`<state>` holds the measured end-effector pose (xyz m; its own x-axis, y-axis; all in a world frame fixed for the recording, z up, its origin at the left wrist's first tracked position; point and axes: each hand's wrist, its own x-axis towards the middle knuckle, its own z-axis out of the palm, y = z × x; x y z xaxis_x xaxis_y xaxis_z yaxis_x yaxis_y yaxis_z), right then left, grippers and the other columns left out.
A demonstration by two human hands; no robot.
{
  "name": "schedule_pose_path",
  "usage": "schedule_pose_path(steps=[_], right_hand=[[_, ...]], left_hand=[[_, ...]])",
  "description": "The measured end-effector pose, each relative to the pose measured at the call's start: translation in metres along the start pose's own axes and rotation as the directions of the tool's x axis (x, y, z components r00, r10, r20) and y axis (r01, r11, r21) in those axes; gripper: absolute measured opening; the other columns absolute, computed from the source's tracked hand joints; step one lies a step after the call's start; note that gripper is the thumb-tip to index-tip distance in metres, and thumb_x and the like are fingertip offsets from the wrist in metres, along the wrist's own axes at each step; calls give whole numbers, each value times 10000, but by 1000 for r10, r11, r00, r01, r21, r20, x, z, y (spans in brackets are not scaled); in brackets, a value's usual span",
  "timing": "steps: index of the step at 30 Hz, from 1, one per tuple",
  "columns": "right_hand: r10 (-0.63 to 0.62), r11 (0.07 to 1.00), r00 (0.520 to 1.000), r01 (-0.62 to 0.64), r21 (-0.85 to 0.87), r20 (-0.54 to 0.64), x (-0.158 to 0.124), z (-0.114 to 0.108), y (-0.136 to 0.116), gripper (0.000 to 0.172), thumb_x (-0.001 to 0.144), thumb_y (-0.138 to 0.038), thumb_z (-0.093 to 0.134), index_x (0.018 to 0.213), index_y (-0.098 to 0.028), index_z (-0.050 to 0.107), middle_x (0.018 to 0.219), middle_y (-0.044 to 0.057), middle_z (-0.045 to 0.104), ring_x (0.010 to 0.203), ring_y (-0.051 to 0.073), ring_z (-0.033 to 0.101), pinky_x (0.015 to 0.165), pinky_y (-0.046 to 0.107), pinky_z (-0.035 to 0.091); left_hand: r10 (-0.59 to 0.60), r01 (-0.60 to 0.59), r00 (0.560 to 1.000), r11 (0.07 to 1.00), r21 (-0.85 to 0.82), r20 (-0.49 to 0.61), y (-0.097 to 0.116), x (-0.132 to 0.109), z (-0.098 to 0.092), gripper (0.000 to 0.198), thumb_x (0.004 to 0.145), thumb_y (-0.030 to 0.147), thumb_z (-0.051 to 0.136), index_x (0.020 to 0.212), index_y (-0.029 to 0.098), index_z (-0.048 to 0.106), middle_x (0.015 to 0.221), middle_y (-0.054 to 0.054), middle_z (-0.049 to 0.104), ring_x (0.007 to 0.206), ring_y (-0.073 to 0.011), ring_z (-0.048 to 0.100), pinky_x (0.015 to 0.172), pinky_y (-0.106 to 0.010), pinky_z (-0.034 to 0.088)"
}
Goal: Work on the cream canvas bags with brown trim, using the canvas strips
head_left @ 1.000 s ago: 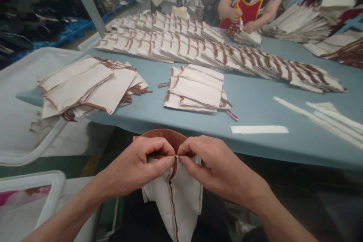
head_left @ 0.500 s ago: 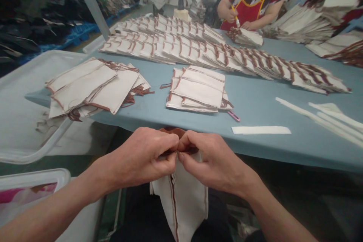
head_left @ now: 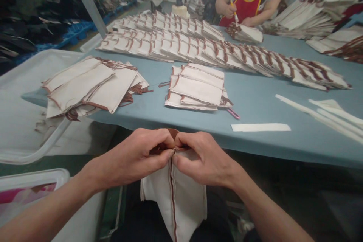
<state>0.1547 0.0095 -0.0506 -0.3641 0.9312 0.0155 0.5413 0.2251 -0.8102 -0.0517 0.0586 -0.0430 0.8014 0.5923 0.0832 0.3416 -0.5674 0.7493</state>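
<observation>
A cream fabric piece (head_left: 184, 204) with a brown trim line down its middle hangs over my lap, just in front of the table edge. My left hand (head_left: 141, 155) pinches its top edge from the left. From the right, my right hand (head_left: 204, 159) pinches the same edge, thumbs and fingertips of both hands meeting at the brown seam. Brown material (head_left: 172, 133) shows behind my fingers. Nearest on the table lies a small stack of similar cream pieces (head_left: 198, 90), with a pink tool (head_left: 233, 113) at its right corner.
Another stack of cream pieces (head_left: 90, 83) lies at the left. Long overlapping rows of them (head_left: 193, 47) cross the table (head_left: 255, 102). White strips (head_left: 261, 127) lie at the right. Across the table, a person in a red apron (head_left: 241, 7) holds a brush. White bins (head_left: 56, 174) stand left.
Both hands have shifted slightly left with the fabric piece, still pinching its top edge. More of the brown material shows behind the fingers. The person's brush has moved slightly.
</observation>
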Motion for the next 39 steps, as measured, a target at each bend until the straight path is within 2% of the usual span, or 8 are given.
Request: schedule_pose_path(steps=[7,16,19,24,29,34,36,39], right_hand=[[30,996,999,-27,81,-33,0,11,1,154,731,-190,513,642,-221,392,595,-72,365,550,102,323,546,265,221],[17,1000,999,-18,-23,-48,9,17,0,200,714,-171,536,633,-220,360,586,-72,363,544,102,309,556,284,190],[21,999,999,-23,-37,-43,9,17,1,192,710,-162,540,634,-216,373,595,-68,385,557,103,332,567,284,203],[79,981,997,-75,176,-15,5,15,4,114,786,-177,528,681,-208,496,636,-58,470,602,113,425,581,255,290],[108,877,994,-94,471,-3,-1,18,8,116,818,-238,549,714,-194,520,688,-46,490,640,110,427,595,234,345],[210,651,965,-260,713,160,-6,20,12,175,756,-349,590,718,-190,525,631,-55,425,543,92,325,485,219,254],[243,607,953,-294,738,181,-7,20,14,194,743,-367,601,716,-187,534,618,-53,426,529,89,318,473,215,238],[253,622,955,-283,730,155,-7,18,15,178,735,-345,603,700,-183,539,620,-50,438,541,86,320,487,212,248]], left_hand=[[-3,5,997,999,-34,73,-6,-3,-8,150,974,164,560,871,182,667,721,52,659,593,-81,537,574,-186,365],[19,-46,987,985,168,159,0,-1,-21,178,893,67,509,872,187,640,711,38,642,596,-98,570,588,-228,342],[77,-110,987,962,250,138,0,-1,-17,191,878,47,474,791,197,556,661,50,562,552,-99,504,563,-239,320],[262,-278,960,862,425,98,-9,-7,-7,252,982,79,432,795,199,551,683,23,572,598,-127,497,576,-255,329],[431,-446,888,721,530,160,-19,-11,-5,270,1057,106,362,1038,182,620,769,-12,630,654,-164,526,635,-282,389],[554,-537,811,577,615,188,-25,-8,-4,232,1057,107,417,1178,157,608,783,-21,674,654,-181,550,595,-320,383],[572,-553,797,560,618,195,-25,-4,-4,228,1053,94,414,1188,147,590,781,-24,681,634,-184,542,587,-326,389],[581,-565,799,635,526,157,-21,0,0,231,1054,92,391,1199,172,552,787,-18,682,630,-166,563,610,-289,437]])
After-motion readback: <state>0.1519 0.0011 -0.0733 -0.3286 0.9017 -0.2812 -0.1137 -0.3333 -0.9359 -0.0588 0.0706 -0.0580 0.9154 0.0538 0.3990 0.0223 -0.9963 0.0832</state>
